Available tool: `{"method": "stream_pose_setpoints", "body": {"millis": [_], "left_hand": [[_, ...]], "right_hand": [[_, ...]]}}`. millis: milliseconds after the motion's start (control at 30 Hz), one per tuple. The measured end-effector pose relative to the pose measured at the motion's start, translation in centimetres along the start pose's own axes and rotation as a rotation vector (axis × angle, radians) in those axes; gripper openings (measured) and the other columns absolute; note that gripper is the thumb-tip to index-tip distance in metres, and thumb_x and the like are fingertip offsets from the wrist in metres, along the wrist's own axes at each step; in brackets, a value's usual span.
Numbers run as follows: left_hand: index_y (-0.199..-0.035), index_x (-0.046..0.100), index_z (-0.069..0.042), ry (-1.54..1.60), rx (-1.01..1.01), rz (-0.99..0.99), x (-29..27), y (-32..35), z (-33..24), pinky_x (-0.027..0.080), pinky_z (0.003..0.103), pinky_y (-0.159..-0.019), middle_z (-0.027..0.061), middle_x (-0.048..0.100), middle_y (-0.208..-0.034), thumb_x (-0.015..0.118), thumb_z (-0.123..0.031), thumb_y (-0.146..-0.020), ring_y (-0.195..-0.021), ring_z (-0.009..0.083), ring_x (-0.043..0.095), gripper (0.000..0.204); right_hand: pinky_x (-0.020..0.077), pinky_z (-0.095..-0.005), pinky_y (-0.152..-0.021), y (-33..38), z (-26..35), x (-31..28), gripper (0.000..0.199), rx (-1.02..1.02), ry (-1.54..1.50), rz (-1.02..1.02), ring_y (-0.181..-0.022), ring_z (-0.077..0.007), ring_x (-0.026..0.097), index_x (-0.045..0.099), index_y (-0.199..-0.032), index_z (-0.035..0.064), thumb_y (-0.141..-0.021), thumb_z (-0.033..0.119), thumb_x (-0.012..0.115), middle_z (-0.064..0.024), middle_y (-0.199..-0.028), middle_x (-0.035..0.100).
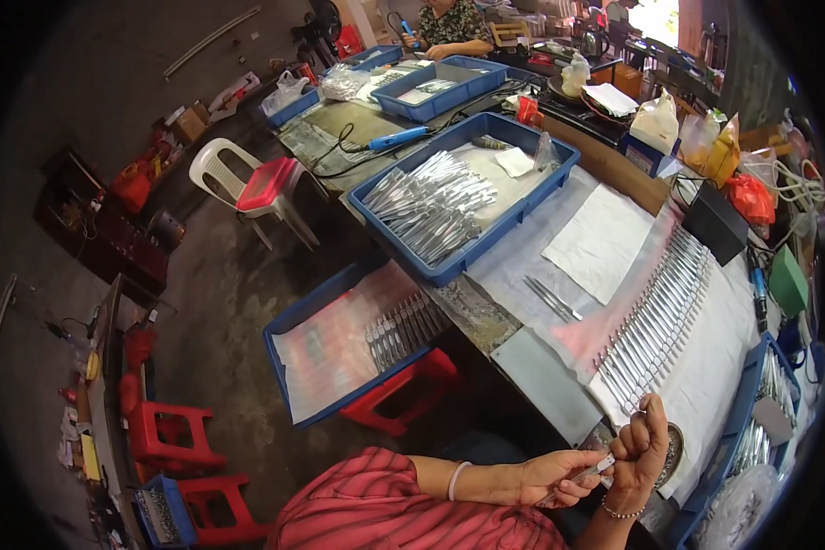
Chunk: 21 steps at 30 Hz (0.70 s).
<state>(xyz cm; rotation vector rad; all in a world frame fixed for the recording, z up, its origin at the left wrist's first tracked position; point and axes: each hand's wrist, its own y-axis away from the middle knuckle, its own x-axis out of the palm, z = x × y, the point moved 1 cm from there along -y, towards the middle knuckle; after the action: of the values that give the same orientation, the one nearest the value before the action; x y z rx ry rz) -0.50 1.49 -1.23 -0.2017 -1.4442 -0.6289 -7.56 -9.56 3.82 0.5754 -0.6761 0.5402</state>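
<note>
Near the lower right, my two hands meet in front of the table's edge. My left hand (559, 477) is closed around a slim silver metal instrument (594, 470); its exact kind is hard to make out. My right hand (640, 449) has its fingers curled at the instrument's upper end, and whatever they pinch is hidden. Just beyond it, a round bowl of small parts (675, 453) is partly covered by that hand. A long row of similar silver instruments (655, 316) lies side by side on a white cloth (720, 367). Two more instruments (552, 298) rest apart, left of the row.
A blue tray (435, 273) holds a heap of silver instruments. Lower left, another blue tray (289, 390) with dark-looking instruments sits above a red stool (403, 394). A blue bin (715, 509) stands at right. Across the table, another person (458, 27) holds a blue tool.
</note>
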Motion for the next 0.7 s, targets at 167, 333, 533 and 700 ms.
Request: {"method": "stream_pose_setpoints", "body": {"millis": [167,333,533,700], "left_hand": [[-0.088,0.048,-0.008,-0.031,0.009,-0.02,0.71,0.05,-0.13,0.023,0.013,-0.032,-0.0017,0.044,-0.062,0.041,-0.031,-0.094,-0.038,0.0019,0.032,0.025],[-0.088,0.048,-0.008,-0.049,0.031,0.011,0.54,0.04,-0.18,0.023,0.013,-0.032,-0.0016,0.045,-0.063,0.042,-0.032,-0.094,-0.038,0.0017,0.032,0.026],[-0.088,0.048,-0.007,-0.045,0.045,-0.025,0.89,0.26,-0.39,0.023,0.013,-0.032,-0.0026,0.044,-0.061,0.041,-0.032,-0.094,-0.037,0.0014,0.031,0.026],[-0.087,0.048,-0.007,-0.058,0.051,-0.003,0.77,0.4,-0.34,0.022,0.013,-0.032,-0.0029,0.043,-0.06,0.041,-0.031,-0.094,-0.037,0.0014,0.03,0.026]], "right_hand": [[0.0118,-0.019,-0.031,-0.15,0.24,0.11,0.011,-0.02,0.005,-0.001,-0.033,-0.0021,0.014,0.044,-0.084,0.0099,-0.09,0.019,0.048,0.0081,-0.044,0.024],[0.0117,-0.019,-0.031,-0.31,0.16,-0.08,0.012,-0.012,0.012,0.012,-0.033,-0.0021,0.014,0.044,-0.084,0.0096,-0.089,0.019,0.048,0.0081,-0.044,0.024],[0.0118,-0.019,-0.031,-0.48,-0.01,-0.04,0.012,-0.006,0.0,-0.009,-0.033,-0.0022,0.014,0.044,-0.084,0.0092,-0.09,0.019,0.048,0.0082,-0.044,0.024],[0.0118,-0.0194,-0.031,-0.52,-0.12,0.04,0.012,0.0,0.011,0.013,-0.033,-0.0023,0.014,0.044,-0.084,0.0091,-0.09,0.019,0.047,0.0081,-0.044,0.024]]}}
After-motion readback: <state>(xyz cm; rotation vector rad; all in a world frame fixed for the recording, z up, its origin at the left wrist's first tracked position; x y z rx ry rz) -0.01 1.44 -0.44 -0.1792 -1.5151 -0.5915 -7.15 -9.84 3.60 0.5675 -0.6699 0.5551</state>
